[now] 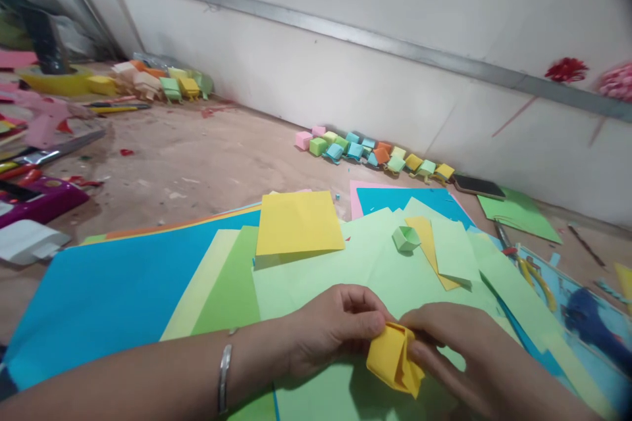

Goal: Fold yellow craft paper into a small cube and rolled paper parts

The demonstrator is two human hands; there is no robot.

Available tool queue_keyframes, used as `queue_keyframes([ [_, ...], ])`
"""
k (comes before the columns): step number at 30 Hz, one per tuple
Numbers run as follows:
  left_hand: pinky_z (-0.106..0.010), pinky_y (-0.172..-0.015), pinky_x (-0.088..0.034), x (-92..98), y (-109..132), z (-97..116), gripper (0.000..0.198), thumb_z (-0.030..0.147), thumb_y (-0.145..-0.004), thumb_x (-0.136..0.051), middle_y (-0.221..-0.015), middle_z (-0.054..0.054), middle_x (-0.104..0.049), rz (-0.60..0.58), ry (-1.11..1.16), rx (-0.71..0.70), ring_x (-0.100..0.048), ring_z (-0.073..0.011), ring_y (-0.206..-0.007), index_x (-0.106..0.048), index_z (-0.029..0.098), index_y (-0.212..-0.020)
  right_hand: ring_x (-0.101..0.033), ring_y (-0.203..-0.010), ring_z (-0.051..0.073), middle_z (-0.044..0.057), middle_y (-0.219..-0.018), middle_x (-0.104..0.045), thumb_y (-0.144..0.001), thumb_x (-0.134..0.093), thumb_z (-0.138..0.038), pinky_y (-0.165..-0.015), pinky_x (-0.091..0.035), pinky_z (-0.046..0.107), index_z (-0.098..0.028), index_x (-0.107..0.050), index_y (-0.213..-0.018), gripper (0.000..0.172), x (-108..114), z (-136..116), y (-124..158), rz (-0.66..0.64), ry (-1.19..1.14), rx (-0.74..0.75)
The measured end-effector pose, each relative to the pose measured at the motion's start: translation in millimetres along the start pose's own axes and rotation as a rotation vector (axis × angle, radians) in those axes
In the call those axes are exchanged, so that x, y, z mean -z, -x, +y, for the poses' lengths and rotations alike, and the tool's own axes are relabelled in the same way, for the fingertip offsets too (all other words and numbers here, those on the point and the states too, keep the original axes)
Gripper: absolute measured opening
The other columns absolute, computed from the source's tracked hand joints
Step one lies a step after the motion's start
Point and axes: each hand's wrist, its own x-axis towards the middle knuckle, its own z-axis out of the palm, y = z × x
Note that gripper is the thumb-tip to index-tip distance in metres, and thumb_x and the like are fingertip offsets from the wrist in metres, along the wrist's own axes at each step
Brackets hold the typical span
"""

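Observation:
Both my hands meet low in the middle of the view over light green paper sheets [345,263]. My left hand [332,327] is closed, pinching the top edge of a folded yellow paper piece [392,358] between thumb and fingers. My right hand [461,348] grips the same yellow piece from the right, thumb pressed on its side. A silver bangle [224,378] sits on my left wrist. A small folded light green paper shape [405,237] lies on the sheets just beyond my hands.
Blue [113,283], green and yellow [297,222] paper sheets cover the floor. A row of small folded paper boxes [372,152] lines the white wall, with more at back left [162,82]. A phone [478,187], scissors [530,270] and a purple box [42,200] lie around.

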Motion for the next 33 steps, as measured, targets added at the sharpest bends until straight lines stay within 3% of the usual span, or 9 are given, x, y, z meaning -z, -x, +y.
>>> queue_keyframes([
  [5, -0.025, -0.073, -0.043, -4.1, 2, -1, 0.047, 0.050, -0.063, -0.085, -0.081, -0.005, -0.067, -0.033, -0.011, 0.020, -0.061, -0.0127, -0.074, -0.071, 0.011, -0.087, -0.055, -0.047, 0.012, -0.003, -0.056, -0.060, -0.095, -0.042, -0.021, -0.047, -0.035, 0.023, -0.023, -0.056, -0.071, 0.028, -11, 3, 6, 0.040, 0.120, 0.002],
  [10, -0.029, -0.077, -0.047, -6.3, 6, -2, 0.062, 0.057, -0.070, -0.077, -0.099, -0.011, -0.066, -0.229, -0.049, 0.095, -0.062, -0.0180, -0.084, -0.069, 0.014, -0.114, -0.052, -0.044, 0.013, -0.002, -0.053, -0.059, -0.089, -0.040, -0.015, -0.047, -0.025, 0.027, -0.022, -0.052, -0.066, 0.027, -23, 7, 8, 0.145, 0.322, 0.077],
  [14, -0.028, -0.073, -0.048, -6.4, 8, -1, 0.060, 0.059, -0.074, -0.073, -0.091, -0.009, -0.063, -0.350, -0.141, 0.064, -0.060, -0.0157, -0.077, -0.068, 0.014, -0.113, -0.042, -0.038, 0.012, -0.003, -0.045, -0.051, -0.080, -0.040, -0.010, -0.046, -0.018, 0.028, -0.022, -0.047, -0.060, 0.024, -30, 10, 9, 0.153, 0.385, 0.094],
  [17, -0.027, -0.074, -0.049, -7.5, 8, 0, 0.059, 0.060, -0.075, -0.072, -0.094, -0.008, -0.061, -0.362, -0.156, 0.046, -0.060, -0.0158, -0.080, -0.067, 0.015, -0.113, -0.039, -0.040, 0.013, -0.002, -0.045, -0.048, -0.083, -0.039, -0.009, -0.048, -0.017, 0.029, -0.021, -0.048, -0.059, 0.028, -33, 9, 8, 0.213, 0.367, 0.096],
  [22, -0.030, -0.071, -0.050, -5.2, 6, -2, 0.055, 0.058, -0.077, -0.070, -0.087, -0.009, -0.062, -0.322, -0.151, 0.052, -0.061, -0.0169, -0.075, -0.067, 0.012, -0.105, -0.046, -0.051, 0.014, 0.001, -0.055, -0.054, -0.090, -0.037, -0.010, -0.052, -0.023, 0.028, -0.020, -0.055, -0.062, 0.034, -30, 7, 2, 0.277, 0.280, 0.111],
  [26, -0.037, -0.083, -0.048, -1.7, 8, -3, 0.068, 0.062, -0.074, -0.071, -0.107, -0.013, -0.063, -0.191, -0.203, -0.004, -0.063, -0.0235, -0.093, -0.060, 0.015, -0.123, -0.046, -0.051, 0.013, 0.000, -0.056, -0.054, -0.094, -0.037, -0.014, -0.051, -0.026, 0.027, -0.019, -0.056, -0.064, 0.036, -28, 7, 0, 0.247, 0.265, 0.137],
  [28, -0.040, -0.093, -0.044, -3.8, 14, 0, 0.076, 0.061, -0.071, -0.073, -0.123, -0.015, -0.059, -0.073, -0.388, -0.128, -0.059, -0.0280, -0.109, -0.053, 0.018, -0.132, -0.045, -0.050, 0.014, 0.000, -0.056, -0.053, -0.095, -0.037, -0.015, -0.051, -0.025, 0.028, -0.019, -0.056, -0.064, 0.037, -30, 5, -1, 0.291, 0.287, 0.143],
  [30, -0.042, -0.101, -0.040, -8.4, 23, 3, 0.081, 0.046, -0.064, -0.083, -0.130, -0.013, -0.057, 0.039, -0.658, -0.260, -0.053, -0.0311, -0.118, -0.051, 0.021, -0.134, -0.045, -0.051, 0.014, 0.001, -0.056, -0.053, -0.094, -0.039, -0.013, -0.051, -0.025, 0.028, -0.018, -0.057, -0.064, 0.035, -33, 2, -1, 0.311, 0.307, 0.163],
  [33, -0.038, -0.101, -0.040, -14.1, 33, 5, 0.053, 0.027, -0.078, -0.069, -0.124, -0.010, -0.063, 0.188, -1.025, -0.452, -0.057, -0.0275, -0.111, -0.057, 0.022, -0.130, -0.044, -0.051, 0.014, 0.000, -0.055, -0.052, -0.090, -0.042, -0.006, -0.051, -0.024, 0.029, -0.018, -0.054, -0.061, 0.034, -36, -4, -3, 0.295, 0.352, 0.195],
])
